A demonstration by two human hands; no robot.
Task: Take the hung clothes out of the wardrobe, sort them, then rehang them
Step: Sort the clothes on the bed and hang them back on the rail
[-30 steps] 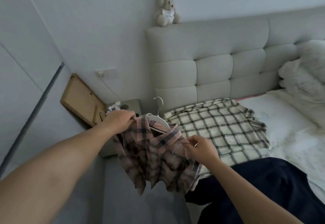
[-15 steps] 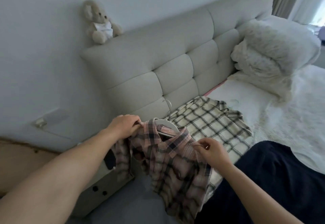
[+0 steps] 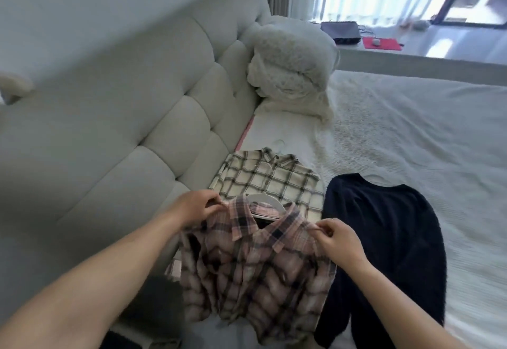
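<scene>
Bed [image 3: 411,134]: cream shirt [image 3: 270,177] by headboard edge, navy sweater [image 3: 384,233] beside it.
Hands: left [image 3: 196,208] and right [image 3: 338,241] pinch pink shirt [image 3: 255,263] shoulders on hanger [image 3: 263,202].

Two bare forearms in view, no sleeves, nothing worn down to the wrists. Left hand [image 3: 193,208] and right hand [image 3: 338,241] are both bare: no gloves, rings, watch or bands visible. Upper arms and the rest of the body are out of frame.
</scene>
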